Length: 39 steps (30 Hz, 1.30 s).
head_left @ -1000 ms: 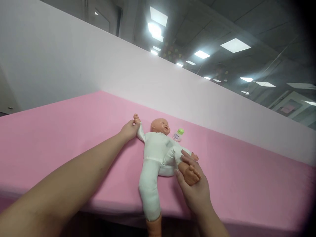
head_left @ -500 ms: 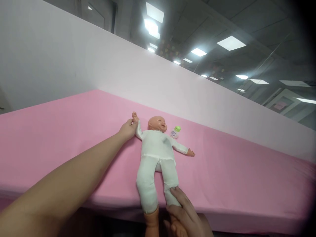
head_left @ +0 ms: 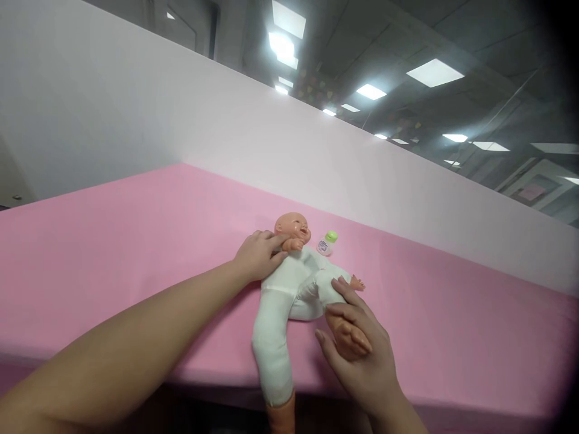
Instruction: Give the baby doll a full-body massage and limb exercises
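Note:
A baby doll (head_left: 278,319) with a white cloth body lies on its back on the pink-covered table, its head turned to the right. My left hand (head_left: 260,256) is closed around the doll's arm on the left, which is folded across so its small hand rests by the chin. Around the doll's other lower leg, my right hand (head_left: 368,349) is wrapped, thumb and fingers to either side of the foot. That leg is bent up towards the belly. The remaining leg hangs straight over the table's front edge, its foot cut off by the frame.
A small clear bottle with a green cap (head_left: 327,243) stands beside the doll's head. The pink cover (head_left: 136,241) runs up to a pale low wall (head_left: 217,126) at the back. Above it, glass reflects ceiling lights.
My left hand has brought the doll's arm inward from its outstretched position to the chest. My right hand has lifted the doll's leg from the table edge and bent it upward.

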Tool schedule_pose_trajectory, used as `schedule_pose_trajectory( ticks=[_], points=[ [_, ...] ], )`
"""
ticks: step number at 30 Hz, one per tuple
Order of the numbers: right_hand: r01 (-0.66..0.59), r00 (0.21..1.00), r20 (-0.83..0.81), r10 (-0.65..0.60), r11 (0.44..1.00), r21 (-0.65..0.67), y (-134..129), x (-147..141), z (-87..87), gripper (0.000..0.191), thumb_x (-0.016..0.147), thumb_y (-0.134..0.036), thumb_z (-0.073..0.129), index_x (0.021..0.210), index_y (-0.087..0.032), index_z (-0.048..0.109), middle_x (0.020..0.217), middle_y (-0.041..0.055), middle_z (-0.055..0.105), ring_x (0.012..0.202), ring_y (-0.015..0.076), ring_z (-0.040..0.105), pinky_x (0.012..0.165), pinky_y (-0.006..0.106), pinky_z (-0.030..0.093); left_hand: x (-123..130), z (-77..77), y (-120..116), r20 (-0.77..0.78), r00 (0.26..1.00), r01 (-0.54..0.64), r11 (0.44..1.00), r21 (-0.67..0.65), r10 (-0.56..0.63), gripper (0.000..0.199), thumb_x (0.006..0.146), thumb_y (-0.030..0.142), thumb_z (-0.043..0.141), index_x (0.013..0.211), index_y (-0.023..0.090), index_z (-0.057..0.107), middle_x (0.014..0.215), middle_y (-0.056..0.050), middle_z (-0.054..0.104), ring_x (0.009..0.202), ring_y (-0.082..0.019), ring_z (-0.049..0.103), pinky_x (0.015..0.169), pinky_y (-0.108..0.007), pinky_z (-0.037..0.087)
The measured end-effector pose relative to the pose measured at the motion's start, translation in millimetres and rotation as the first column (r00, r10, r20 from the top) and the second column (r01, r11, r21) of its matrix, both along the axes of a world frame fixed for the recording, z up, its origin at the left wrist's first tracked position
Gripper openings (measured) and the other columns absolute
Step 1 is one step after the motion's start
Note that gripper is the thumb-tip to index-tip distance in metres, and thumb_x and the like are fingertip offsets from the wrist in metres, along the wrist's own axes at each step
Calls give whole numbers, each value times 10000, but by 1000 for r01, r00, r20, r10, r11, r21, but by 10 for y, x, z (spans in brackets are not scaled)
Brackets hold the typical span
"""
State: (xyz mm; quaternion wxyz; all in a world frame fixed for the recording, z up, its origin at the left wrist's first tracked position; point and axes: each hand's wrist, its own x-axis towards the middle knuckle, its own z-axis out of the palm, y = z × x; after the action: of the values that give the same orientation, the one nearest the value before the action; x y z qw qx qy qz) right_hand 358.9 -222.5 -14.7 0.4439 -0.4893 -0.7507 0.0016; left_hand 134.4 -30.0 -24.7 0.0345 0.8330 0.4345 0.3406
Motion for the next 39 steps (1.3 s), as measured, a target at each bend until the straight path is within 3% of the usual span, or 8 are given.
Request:
schedule_pose_trajectory(
  ticks=[4, 11, 16, 22, 27, 31, 34, 39],
  points=[
    [4, 999, 38, 1, 993, -115, 319, -33, 64, 400, 794, -372, 825, 1154, -288, 670, 1524, 88, 542, 1446, 369, 464, 1134, 574, 479, 30, -10, -12, -46, 999, 16, 999, 43, -14, 419, 988, 466, 535, 1383, 377, 644, 1166, -67, 693, 1096, -299, 606, 993, -454, 453],
    [34, 999, -25, -43, 957, -289, 669, -201, 1, 286, 813, -321, 779, 1077, -258, 690, 1513, 105, 554, 1463, 365, 441, 1129, 582, 468, 34, -44, 39, -23, 1000, 16, 1000, 24, -16, 400, 962, 437, 582, 1344, 357, 673, 1153, -76, 689, 1065, -307, 605, 977, -468, 456],
    [22, 999, -15, -28, 950, -311, 744, -226, -66, 227, 823, -281, 736, 1043, -254, 687, 1475, 100, 590, 1479, 345, 423, 1133, 559, 465, 53, -73, 75, -5, 999, 37, 999, 38, -37, 390, 952, 418, 596, 1328, 354, 678, 1164, -72, 689, 1069, -300, 609, 989, -464, 446],
    [20, 997, -70, -42, 954, -298, 717, -219, -106, 301, 832, -294, 741, 1129, -259, 706, 1525, 91, 542, 1480, 350, 418, 1173, 580, 418, 16, 13, 76, 59, 997, -48, 998, -29, 49, 422, 957, 526, 570, 1315, 336, 685, 1084, -80, 729, 1046, -322, 638, 967, -477, 430],
    [24, 992, -113, -55, 967, -255, 461, -144, -102, 339, 847, -316, 761, 1175, -254, 703, 1546, 106, 519, 1455, 359, 455, 1160, 570, 448, -248, 29, 238, 295, 939, -90, 956, -280, 175, 424, 962, 610, 508, 1093, 265, 716, 956, -54, 755, 841, -265, 674, 706, -353, 451],
    [31, 994, -101, -45, 990, -137, 43, -41, -76, 317, 865, -314, 761, 1171, -250, 708, 1511, 116, 556, 1416, 350, 509, 1124, 516, 513, -460, -38, 440, 399, 851, -136, 877, -461, 341, 418, 940, 615, 515, 960, 234, 685, 894, -61, 753, 796, -258, 682, 650, -329, 434],
    [28, 997, -65, -32, 998, -63, -288, 33, -87, 275, 876, -288, 743, 1146, -244, 717, 1477, 123, 587, 1358, 353, 570, 1091, 501, 547, -521, -72, 499, 406, 823, -142, 837, -529, 397, 465, 926, 658, 503, 874, 225, 665, 844, -77, 740, 771, -268, 684, 622, -332, 432],
    [9, 1000, 15, -9, 1000, -3, -707, 136, -293, 360, 812, -220, 762, 1166, -250, 708, 1417, 111, 640, 1249, 347, 658, 1004, 419, 612, -511, -67, 480, 402, 832, -130, 838, -529, 383, 443, 917, 638, 519, 921, 224, 677, 881, -74, 754, 793, -268, 697, 643, -332, 447]
  ],
)
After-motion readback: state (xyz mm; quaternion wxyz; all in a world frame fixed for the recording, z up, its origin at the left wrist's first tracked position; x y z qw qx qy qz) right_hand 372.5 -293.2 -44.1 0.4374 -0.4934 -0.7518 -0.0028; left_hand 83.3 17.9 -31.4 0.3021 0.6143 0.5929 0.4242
